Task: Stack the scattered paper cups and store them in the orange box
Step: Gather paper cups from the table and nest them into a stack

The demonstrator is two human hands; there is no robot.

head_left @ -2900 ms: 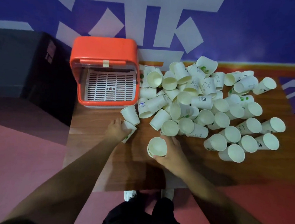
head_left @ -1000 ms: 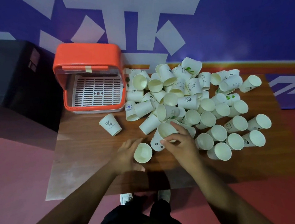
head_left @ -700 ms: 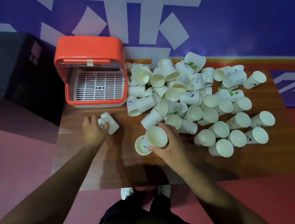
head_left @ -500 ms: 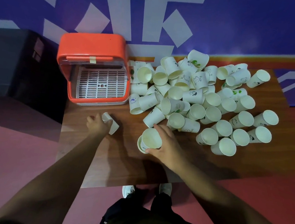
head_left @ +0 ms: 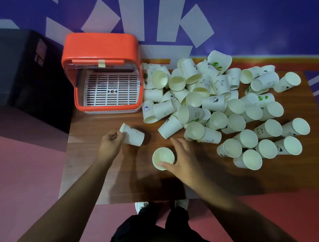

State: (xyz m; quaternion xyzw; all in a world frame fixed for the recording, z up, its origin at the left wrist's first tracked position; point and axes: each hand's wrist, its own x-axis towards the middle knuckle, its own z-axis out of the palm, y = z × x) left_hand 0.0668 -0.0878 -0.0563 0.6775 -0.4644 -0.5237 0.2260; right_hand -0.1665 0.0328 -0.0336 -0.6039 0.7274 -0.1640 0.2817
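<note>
Barely begun, I judge. My left grip (head_left: pixel 112 142) is curled round the narrow end of a lying cup (head_left: pixel 133 136) on the counter (head_left: pixel 92 176), just in front of the orange box (head_left: pixel 101 46). My right grip (head_left: pixel 182 158) is released, fingers spread toward the pile of cups (head_left: pixel 214 106), thumb touching an upright cup (head_left: pixel 163 157); whether others nest inside it I cannot tell from above. The box shows only its white slotted tray (head_left: pixel 111 89), no cups. Nearly every cup lies loose, waiting to be nested and stored.
</note>
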